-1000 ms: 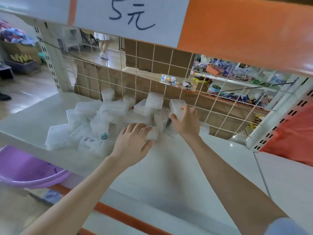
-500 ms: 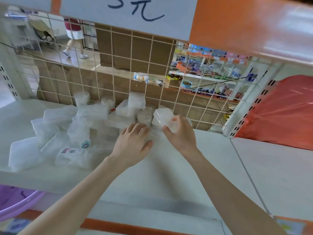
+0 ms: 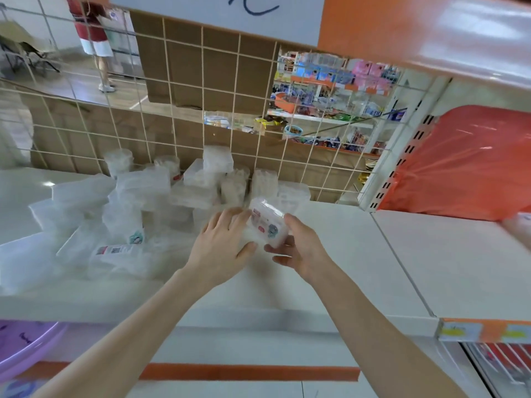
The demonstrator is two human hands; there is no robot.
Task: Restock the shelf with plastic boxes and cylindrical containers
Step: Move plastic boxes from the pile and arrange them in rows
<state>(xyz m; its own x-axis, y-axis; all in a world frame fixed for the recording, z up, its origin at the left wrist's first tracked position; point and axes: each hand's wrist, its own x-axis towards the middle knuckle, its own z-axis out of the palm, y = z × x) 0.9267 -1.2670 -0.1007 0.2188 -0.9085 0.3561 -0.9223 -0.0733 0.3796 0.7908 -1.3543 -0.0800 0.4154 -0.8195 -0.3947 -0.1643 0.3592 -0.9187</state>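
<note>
box (image 3: 267,226) gripped by right hand (image 3: 300,249), left hand (image 3: 221,244) resting straight-fingered against its side.

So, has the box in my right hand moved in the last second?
Yes. The small plastic box, held by the right hand, has come away from the wire grid at the back of the shelf, toward the front edge.

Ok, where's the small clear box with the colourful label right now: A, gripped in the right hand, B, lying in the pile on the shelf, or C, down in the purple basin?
A: the right hand curls fingers and thumb round the small clear box, in front of the pile.
</note>
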